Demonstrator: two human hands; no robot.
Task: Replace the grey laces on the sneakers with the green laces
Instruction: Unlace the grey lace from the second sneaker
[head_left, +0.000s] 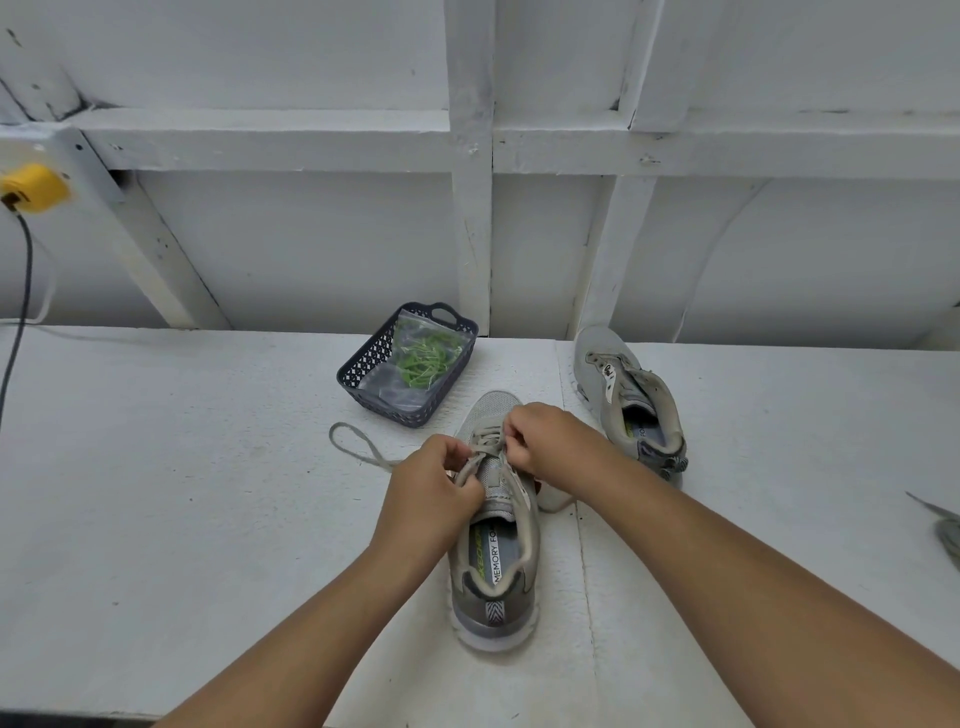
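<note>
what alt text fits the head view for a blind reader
A person's left hand and right hand pinch the grey lace on the near sneaker. Behind sit a basket holding bagged green laces and the laceless second sneaker.

sneakers (496, 545): grey, chevron heel tab | laces (358, 449): grey | basket (371, 361): dark blue lattice | bagged laces (423, 358): green | table (182, 493): white | plug (34, 187): yellow

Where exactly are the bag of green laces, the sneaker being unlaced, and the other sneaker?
Bag of green laces (421, 358): head view, on the green bundle inside the clear bag.
Near sneaker (493, 613): head view, on its heel.
Far sneaker (605, 345): head view, on its grey toe.
</note>
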